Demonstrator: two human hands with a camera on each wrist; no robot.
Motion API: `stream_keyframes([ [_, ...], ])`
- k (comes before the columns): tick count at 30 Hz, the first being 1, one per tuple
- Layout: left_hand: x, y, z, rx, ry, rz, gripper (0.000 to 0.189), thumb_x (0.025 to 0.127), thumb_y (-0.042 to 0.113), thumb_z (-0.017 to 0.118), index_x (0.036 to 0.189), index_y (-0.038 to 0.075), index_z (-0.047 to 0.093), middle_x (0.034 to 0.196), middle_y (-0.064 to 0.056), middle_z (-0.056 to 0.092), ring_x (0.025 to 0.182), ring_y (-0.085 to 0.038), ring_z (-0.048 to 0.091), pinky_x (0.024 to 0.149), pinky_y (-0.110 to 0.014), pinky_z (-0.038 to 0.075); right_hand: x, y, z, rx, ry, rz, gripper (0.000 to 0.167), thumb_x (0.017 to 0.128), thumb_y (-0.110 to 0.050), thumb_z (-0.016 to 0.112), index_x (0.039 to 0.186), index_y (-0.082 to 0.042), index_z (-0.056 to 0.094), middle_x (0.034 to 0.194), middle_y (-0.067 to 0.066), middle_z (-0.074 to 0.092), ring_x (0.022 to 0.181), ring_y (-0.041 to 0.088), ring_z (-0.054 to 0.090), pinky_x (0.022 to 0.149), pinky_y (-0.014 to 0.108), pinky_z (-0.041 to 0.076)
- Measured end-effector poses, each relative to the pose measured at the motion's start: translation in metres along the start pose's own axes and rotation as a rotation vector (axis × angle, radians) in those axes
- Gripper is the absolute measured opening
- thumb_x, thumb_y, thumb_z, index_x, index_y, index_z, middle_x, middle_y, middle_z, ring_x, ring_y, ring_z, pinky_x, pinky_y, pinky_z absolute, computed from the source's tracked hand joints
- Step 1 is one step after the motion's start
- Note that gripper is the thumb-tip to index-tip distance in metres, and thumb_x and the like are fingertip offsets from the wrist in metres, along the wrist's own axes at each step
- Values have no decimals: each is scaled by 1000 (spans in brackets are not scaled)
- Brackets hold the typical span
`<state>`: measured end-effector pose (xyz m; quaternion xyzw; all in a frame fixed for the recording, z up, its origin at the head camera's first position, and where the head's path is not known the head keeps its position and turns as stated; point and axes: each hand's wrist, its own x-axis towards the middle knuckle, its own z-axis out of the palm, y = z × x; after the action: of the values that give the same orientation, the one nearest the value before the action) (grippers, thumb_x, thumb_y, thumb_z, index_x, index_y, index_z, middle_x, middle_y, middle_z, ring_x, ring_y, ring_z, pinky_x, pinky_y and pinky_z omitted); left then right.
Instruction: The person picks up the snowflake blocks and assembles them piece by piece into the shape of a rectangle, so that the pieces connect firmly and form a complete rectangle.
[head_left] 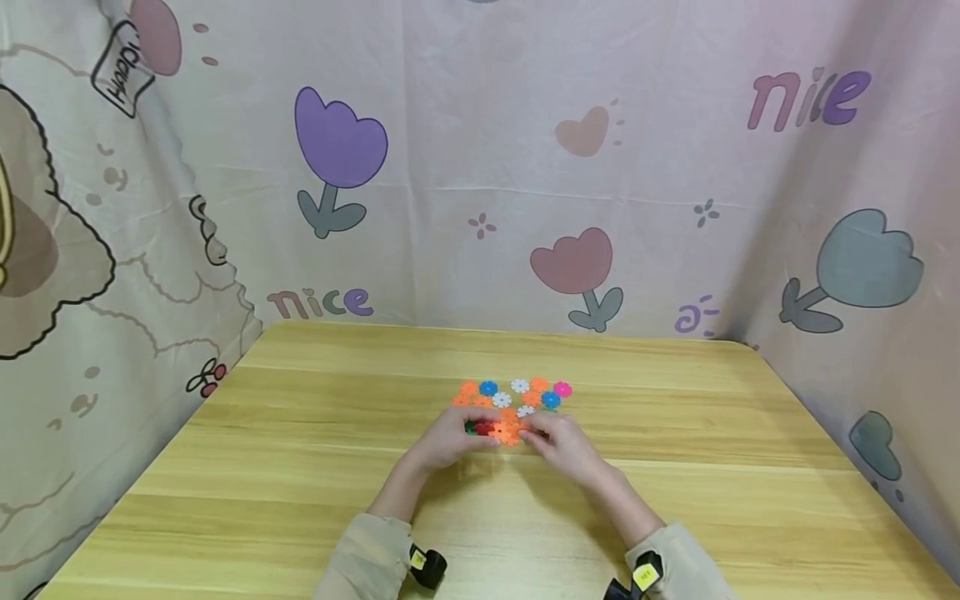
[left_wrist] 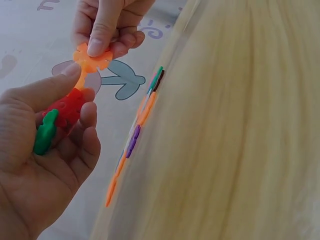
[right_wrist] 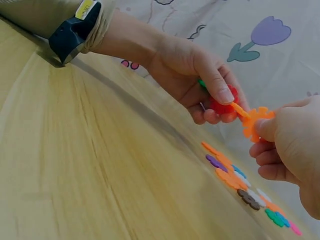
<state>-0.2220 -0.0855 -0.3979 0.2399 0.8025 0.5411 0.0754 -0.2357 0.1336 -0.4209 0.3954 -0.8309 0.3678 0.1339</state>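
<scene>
A: Entry one, the left hand (head_left: 450, 437)?
B: Grasping, thumb and fingers around a red notched plastic disc cluster (left_wrist: 67, 107). A green flower-shaped plastic disc (left_wrist: 46, 132) shows at its palm end; an orange disc seen edge-on (left_wrist: 80, 80) projects from the other.

A: Entry two, the right hand (head_left: 561, 446)?
B: Pinching a flat orange flower-shaped plastic disc (left_wrist: 100, 61) against that projecting disc. Whether the two are fully slotted cannot be told.

A: Location of the held pieces?
B: Between both hands, raised over the wood-grain surface (head_left: 247, 500), about midway between its left and right edges.

A: Remaining stock?
B: Loose flower-shaped plastic discs (head_left: 501, 400), lying flat just beyond the hands, short of the far edge: orange, white, blue, pink, green, purple, brown.

A: Backdrop?
B: Pale cloth printed with tulips (head_left: 450, 167), behind the far edge.
</scene>
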Motion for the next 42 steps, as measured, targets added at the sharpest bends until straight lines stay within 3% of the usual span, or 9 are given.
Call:
stream_keyframes([
  [4, 8, -19, 3, -7, 5, 8, 34, 82, 13, 70, 114, 1, 63, 115, -12, 61, 109, -29, 51, 91, -47, 41, -1, 0, 0, 25, 20, -24, 6, 87, -1, 62, 83, -4, 65, 72, 3, 60, 62, 4, 46, 53, 20, 44],
  [7, 8, -18, 4, -12, 5, 10, 34, 82, 12, 69, 114, 0, 63, 116, -13, 61, 110, -30, 50, 92, -48, 41, -1, -2, -1, 43, 17, -7, 6, 87, -1, 61, 83, -4, 65, 71, 5, 60, 61, 4, 46, 52, 20, 44],
  [11, 5, -12, 4, -15, 3, 11, 33, 84, 7, 67, 115, -3, 62, 117, -16, 60, 111, -32, 50, 92, -48, 41, -1, -2, 0, 57, 16, 7, 7, 87, -1, 62, 82, -3, 65, 71, 6, 60, 61, 4, 47, 53, 20, 45],
  [18, -5, 16, 1, -14, -6, 13, 31, 83, 0, 64, 113, -9, 60, 115, -21, 60, 109, -35, 51, 92, -48, 41, -1, -4, 1, 45, 21, 16, 9, 87, -2, 61, 81, -6, 65, 71, 5, 61, 62, 4, 47, 53, 20, 45],
  [30, -5, 22, 1, -26, 10, -16, 32, 83, 5, 66, 113, -5, 62, 115, -18, 59, 106, -29, 51, 87, -43, 44, 2, -9, -1, 54, 23, 65, 8, 87, -2, 61, 82, -6, 66, 68, 7, 58, 59, 3, 45, 51, 20, 44],
  [34, -3, 17, 1, -14, 7, -13, 33, 82, 5, 68, 113, -5, 62, 113, -17, 60, 101, -25, 52, 84, -39, 44, 2, -12, -2, 73, -15, 146, 6, 88, -5, 62, 86, -7, 67, 71, 3, 59, 60, 4, 47, 53, 21, 45],
  [42, 8, -18, 3, -30, 9, 9, 36, 79, 10, 73, 113, 0, 64, 108, -10, 63, 86, -15, 51, 72, -30, 45, 0, -9, -3, 161, -63, 231, 3, 87, -9, 64, 86, -8, 66, 71, -2, 57, 61, 6, 47, 54, 22, 44],
])
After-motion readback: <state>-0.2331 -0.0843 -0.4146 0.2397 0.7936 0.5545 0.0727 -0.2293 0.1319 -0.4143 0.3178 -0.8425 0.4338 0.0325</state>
